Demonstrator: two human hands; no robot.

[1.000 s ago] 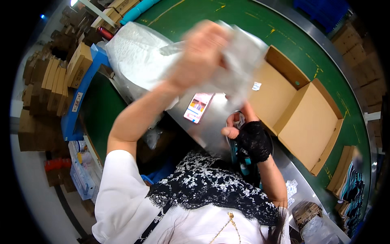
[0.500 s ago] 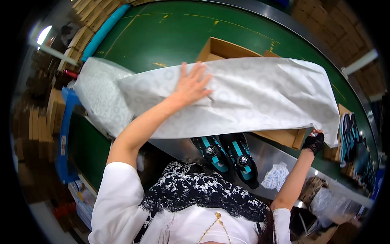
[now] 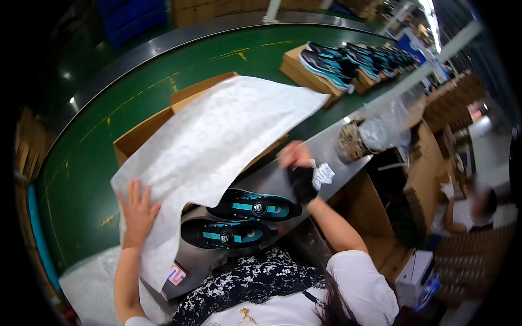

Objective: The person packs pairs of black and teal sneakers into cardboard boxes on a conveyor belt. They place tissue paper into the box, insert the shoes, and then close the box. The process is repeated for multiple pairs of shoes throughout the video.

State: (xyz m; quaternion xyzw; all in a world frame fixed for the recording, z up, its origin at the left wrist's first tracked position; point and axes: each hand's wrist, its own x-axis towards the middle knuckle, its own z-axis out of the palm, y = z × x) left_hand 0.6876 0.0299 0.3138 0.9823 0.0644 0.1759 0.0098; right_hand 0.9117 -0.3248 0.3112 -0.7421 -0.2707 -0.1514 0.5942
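Observation:
Flat on a white tissue paper sheet (image 3: 212,136) lies my left hand (image 3: 138,214), fingers spread. The sheet drapes over an open brown cardboard box (image 3: 136,136) and down its near side. My right hand (image 3: 298,165), in a black fingerless glove, is raised just off the sheet's near edge. Its fingers are smeared by motion, so I cannot see whether they hold anything. Beside it is a cluster of small white packets (image 3: 323,174). Between my arms, two black-and-teal shoes with dial closures, one shoe (image 3: 255,206) and another shoe (image 3: 225,233), rest on the metal ledge.
Green belt (image 3: 81,206) runs beyond the box. At the far right, more shoes (image 3: 326,68) stand on cardboard boxes. A stack of white paper (image 3: 98,288) lies at lower left. A clear plastic bag (image 3: 380,130) sits on the ledge; another person (image 3: 462,209) works at the right.
The view has swung to the right. My right hand has let go of the paper's corner and come to the packets. My left hand still presses the sheet.

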